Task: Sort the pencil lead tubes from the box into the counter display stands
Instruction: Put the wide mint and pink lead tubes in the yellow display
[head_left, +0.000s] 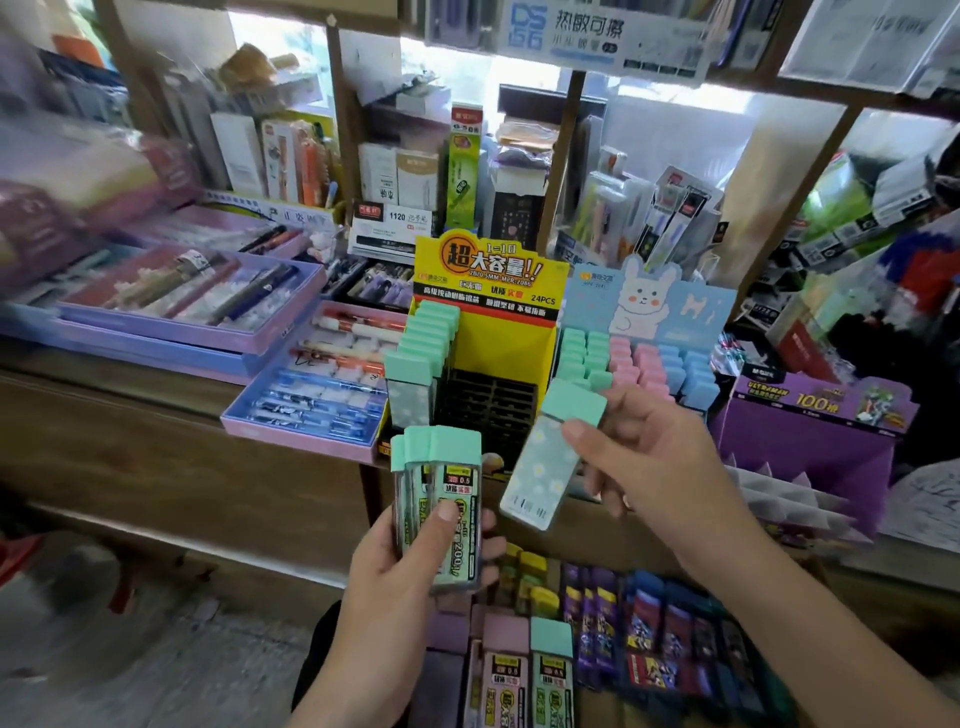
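The right hand (641, 457) pinches one mint-capped tube (550, 457) with thumb and fingers, tilted, just in front of the yellow stand (491, 283). The left hand (400, 571) grips a bundle of tubes (441, 499) upright, with the thumb across it. The yellow stand holds one mint row (426, 343) at its left side. The rabbit stand (649, 296) holds mint, pink and blue tubes.

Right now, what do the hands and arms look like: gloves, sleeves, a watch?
Left hand and right hand are bare, no gloves. Both forearms are bare to the picture's edge: no sleeves, watch or bracelet in view.
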